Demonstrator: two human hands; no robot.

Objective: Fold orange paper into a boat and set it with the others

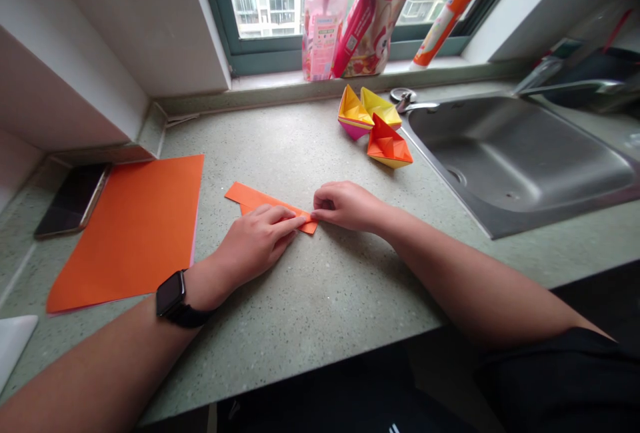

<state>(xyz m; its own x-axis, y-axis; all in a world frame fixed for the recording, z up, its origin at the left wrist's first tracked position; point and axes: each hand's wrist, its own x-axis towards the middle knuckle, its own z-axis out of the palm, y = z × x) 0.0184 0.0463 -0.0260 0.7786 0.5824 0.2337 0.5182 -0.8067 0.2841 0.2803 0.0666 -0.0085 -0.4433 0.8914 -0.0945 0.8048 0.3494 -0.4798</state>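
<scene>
table (320, 299), green speckled | sink (525, 153), steel, right | sheet (135, 226), orange, flat at left, well apart from hands | left hand (260, 239), fingers together, pressed flat on strip | right hand (345, 206), pinching strip's right tip | boats (380, 129), three, folded paper, beside sink rim | phone (73, 199), face up, just beside sheet | strip (245, 196), folded orange paper, mid-table under both hands

- stack of orange paper sheets (133, 229) lying flat at the left, with a dark phone (73, 198) just beside it
- three folded paper boats (387, 145) clustered near the steel sink (525, 153)
- pink bottle (323, 26), red pouch (373, 16) and orange-and-white bottle (447, 16) on the windowsill
</scene>
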